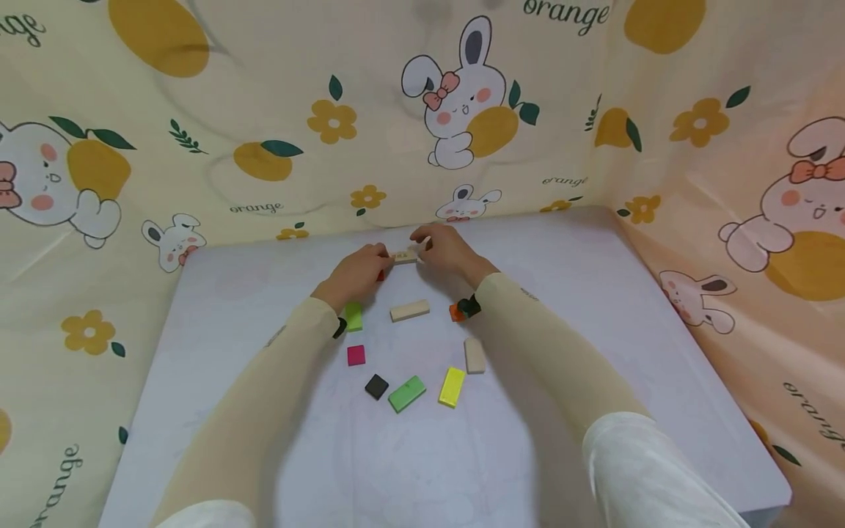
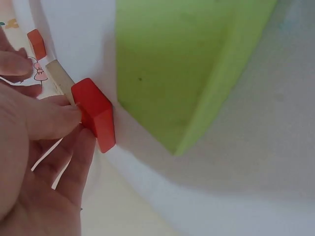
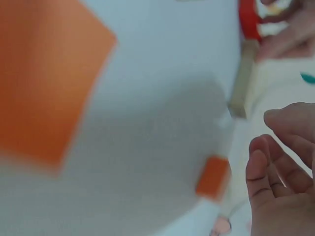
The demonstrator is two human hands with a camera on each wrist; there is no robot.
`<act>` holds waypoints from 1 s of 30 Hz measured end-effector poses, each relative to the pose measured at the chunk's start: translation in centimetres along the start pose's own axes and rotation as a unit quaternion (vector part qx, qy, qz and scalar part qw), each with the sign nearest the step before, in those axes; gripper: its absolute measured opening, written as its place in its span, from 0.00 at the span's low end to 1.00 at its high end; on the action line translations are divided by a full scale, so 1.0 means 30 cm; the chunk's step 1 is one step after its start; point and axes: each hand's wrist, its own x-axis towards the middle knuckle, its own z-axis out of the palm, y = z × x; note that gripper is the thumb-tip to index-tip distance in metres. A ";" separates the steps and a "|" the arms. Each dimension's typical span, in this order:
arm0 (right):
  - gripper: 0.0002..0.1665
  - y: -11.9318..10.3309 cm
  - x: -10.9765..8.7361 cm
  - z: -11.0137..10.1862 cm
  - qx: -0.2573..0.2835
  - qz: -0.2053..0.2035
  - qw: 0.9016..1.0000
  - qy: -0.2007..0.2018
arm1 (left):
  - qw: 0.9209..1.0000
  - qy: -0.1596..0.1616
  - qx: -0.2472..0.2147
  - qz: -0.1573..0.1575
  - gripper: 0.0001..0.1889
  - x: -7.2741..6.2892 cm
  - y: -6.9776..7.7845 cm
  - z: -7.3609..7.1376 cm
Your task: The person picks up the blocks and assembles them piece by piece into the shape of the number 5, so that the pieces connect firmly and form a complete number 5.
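Observation:
Near the table's back edge, my left hand point(image 1: 359, 271) pinches the left end of a plain wooden block point(image 1: 404, 257). In the left wrist view, its thumb and fingers also meet a red block point(image 2: 93, 108), which sits against the wooden block's end; the fingers partly cover that joint. At the wooden block's other end, my right hand point(image 1: 445, 249) hovers with loosely bent fingers and a gap below the thumb, holding nothing. A small orange block point(image 3: 213, 177) lies beside it in the right wrist view; the head view hides this one behind the hand.
Further blocks form a rough ring: lime green point(image 1: 353, 317), crimson point(image 1: 356, 356), black point(image 1: 377, 386), green point(image 1: 407, 394), yellow point(image 1: 452, 387), wooden point(image 1: 474, 356) and orange point(image 1: 455, 313). Another wooden block point(image 1: 410, 311) lies inside it. A printed curtain point(image 1: 370, 44) hangs behind the white table point(image 1: 231, 308).

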 end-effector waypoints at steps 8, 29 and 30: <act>0.25 0.077 -0.055 -0.106 0.008 0.024 0.999 0.032 | 1.000 0.004 0.012 -0.008 0.19 0.000 0.028 -0.009; 0.25 0.156 -0.069 -0.043 0.006 0.064 0.998 0.019 | 1.000 0.008 0.010 -0.021 0.18 0.007 0.030 -0.020; 0.25 0.158 -0.066 -0.041 0.005 0.063 0.998 0.018 | 1.000 0.008 0.009 -0.022 0.18 0.005 0.029 -0.021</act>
